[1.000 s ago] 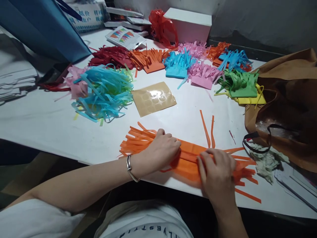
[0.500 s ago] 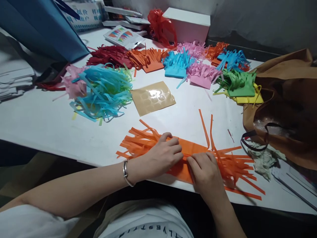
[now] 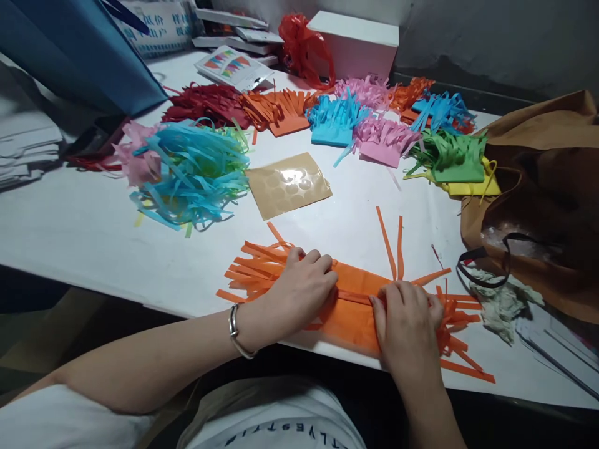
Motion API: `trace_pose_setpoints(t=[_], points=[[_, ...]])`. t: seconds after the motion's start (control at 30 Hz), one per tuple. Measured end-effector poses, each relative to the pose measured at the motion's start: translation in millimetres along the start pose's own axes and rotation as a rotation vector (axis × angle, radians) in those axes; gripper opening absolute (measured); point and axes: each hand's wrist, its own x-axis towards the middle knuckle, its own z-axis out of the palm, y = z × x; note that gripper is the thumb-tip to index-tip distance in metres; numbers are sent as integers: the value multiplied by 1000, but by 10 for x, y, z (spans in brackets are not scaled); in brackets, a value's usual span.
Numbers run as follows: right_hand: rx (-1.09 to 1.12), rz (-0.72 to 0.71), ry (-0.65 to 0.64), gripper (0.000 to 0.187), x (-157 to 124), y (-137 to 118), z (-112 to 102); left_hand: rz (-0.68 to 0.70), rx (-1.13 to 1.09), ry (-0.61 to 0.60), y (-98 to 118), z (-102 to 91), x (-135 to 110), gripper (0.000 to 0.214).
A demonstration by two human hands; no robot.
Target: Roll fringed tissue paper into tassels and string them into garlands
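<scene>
An orange tissue-paper sheet [image 3: 353, 324] with fringed strips at both ends lies flat near the table's front edge. A narrow raised fold [image 3: 354, 297] runs along its middle between my hands. My left hand [image 3: 304, 284] is curled over the left part of the sheet, fingers closed on the fold's left end. My right hand [image 3: 408, 321] rests farther right, its thumb and fingers closed at the other end of the fold and covering part of the fringe. The palms hide the exact pinch.
Behind lies a tan sticker sheet [image 3: 290, 186]. Blue tissue fringe [image 3: 196, 162] is heaped at left. Several folded fringed papers, such as a green one [image 3: 456, 159], line the back. A brown bag [image 3: 538, 199] stands at right beside crumpled pale paper [image 3: 503, 305].
My right hand has slid right along the fold, and my left hand has shifted slightly left. More of the fold and orange sheet shows between them.
</scene>
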Motion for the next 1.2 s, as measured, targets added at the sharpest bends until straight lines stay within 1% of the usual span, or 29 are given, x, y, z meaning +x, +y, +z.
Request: trace_pose_setpoints(t=[0.07,0.13,0.17,0.2,0.27,0.37,0.47,0.53,0.63,0.7,0.83,0.93,1.0,1.03,1.1,1.13,1.2], points=[[107,-92,50,6,24,-43,-12,-2,-7,0,-5,23,2,19],[219,-225,41,12,33,-77,11,-12,-7,7,-16,35,-15,17],[256,-276,24,15,34,-88,32,-6,-10,16,-22,34,-27,14],[273,-299,14,18,33,-96,54,13,-20,30,-27,29,-40,11],[283,-296,35,20,28,-102,91,87,-56,55,-33,12,-63,10],[302,-281,67,16,22,-108,110,214,-93,91,-37,12,-74,12],[274,-317,31,16,19,-121,112,268,-92,122,-49,78,-56,14],[233,-329,9,18,13,-109,117,272,-85,119,-66,136,-42,13],[171,-316,5,16,-20,-24,115,233,-76,99,-90,182,-39,13],[141,-298,8,12,-58,60,98,200,-89,59,-84,164,-49,13],[107,-215,-13,8,-114,149,60,117,-85,-21,8,48,-32,14],[85,-125,-62,10,-93,116,59,34,-40,-75,91,-47,48,13],[88,-78,-78,12,-55,93,69,7,-22,-127,120,-93,109,12],[98,-60,-78,13,-35,90,73,7,-13,-140,126,-108,132,12],[130,-23,-71,13,-4,97,78,39,17,-124,129,-114,151,12],[154,-21,-70,13,4,103,76,84,33,-100,130,-106,148,13],[212,-61,-65,11,4,111,68,206,68,-28,141,-69,129,15]])
